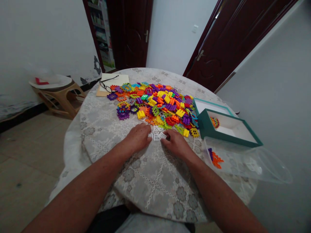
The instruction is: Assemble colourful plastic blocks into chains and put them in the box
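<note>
Forearms first, mine, bare, running up from the bottom edge onto a round table [102, 142] under a lace-patterned cloth.

Left hand [138, 137] — palm down, fingers loosely curled, tips touching a small cluster of white lattice pieces [156, 133] lying flat on the cloth. Right hand [176, 142] — also palm down, fingers bent, touching the same cluster from the other side. I cannot tell whether either hand actually grips a piece; neither is lifted off the cloth.

Just beyond the white pieces: heap of interlocking plastic blocks [157, 103], orange, yellow, purple, green, spread across the table's middle.

Right of the heap: green box [206, 124], open, a few coloured blocks inside, its lid behind it. Nearer, at the table's right edge: clear plastic bag [245, 161] with some orange and purple blocks in it.

Far left of the heap: eyeglasses [105, 85] resting on a notebook [121, 79].
</note>
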Demonstrator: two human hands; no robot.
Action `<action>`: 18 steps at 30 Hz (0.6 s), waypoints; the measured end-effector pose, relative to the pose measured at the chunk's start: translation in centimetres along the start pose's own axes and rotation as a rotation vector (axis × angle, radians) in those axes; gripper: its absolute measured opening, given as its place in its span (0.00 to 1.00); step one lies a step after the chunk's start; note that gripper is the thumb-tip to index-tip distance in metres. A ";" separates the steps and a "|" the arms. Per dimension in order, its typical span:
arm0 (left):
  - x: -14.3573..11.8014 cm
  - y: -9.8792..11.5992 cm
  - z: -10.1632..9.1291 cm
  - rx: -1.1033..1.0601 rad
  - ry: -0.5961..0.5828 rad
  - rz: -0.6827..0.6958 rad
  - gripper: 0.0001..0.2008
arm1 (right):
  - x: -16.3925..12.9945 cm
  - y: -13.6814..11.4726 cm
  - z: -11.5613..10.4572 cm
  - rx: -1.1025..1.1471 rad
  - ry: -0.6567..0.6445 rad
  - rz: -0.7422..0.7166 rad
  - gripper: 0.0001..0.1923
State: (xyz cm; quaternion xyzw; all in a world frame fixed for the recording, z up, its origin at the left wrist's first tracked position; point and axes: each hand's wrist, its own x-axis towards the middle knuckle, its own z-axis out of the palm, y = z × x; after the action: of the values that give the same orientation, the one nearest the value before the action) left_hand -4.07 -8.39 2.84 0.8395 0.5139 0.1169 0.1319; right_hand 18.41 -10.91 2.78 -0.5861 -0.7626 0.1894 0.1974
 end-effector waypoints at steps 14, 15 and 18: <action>-0.5 0.5 -0.9 -0.185 -0.036 0.079 0.09 | -1.1 0.3 0.2 0.351 -0.054 -0.027 0.07; -0.6 0.6 -0.9 -0.216 -0.024 0.080 0.09 | -1.3 0.3 0.3 0.403 -0.065 -0.045 0.10; -0.8 1.0 -0.9 -0.288 0.004 0.076 0.14 | -1.6 -0.1 0.6 0.486 -0.082 -0.091 0.22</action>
State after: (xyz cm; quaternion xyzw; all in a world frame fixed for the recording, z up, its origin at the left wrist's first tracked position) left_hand -3.86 -9.51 3.95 0.8304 0.4600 0.1963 0.2455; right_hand 18.41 -12.53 2.14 -0.4785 -0.7276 0.3816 0.3100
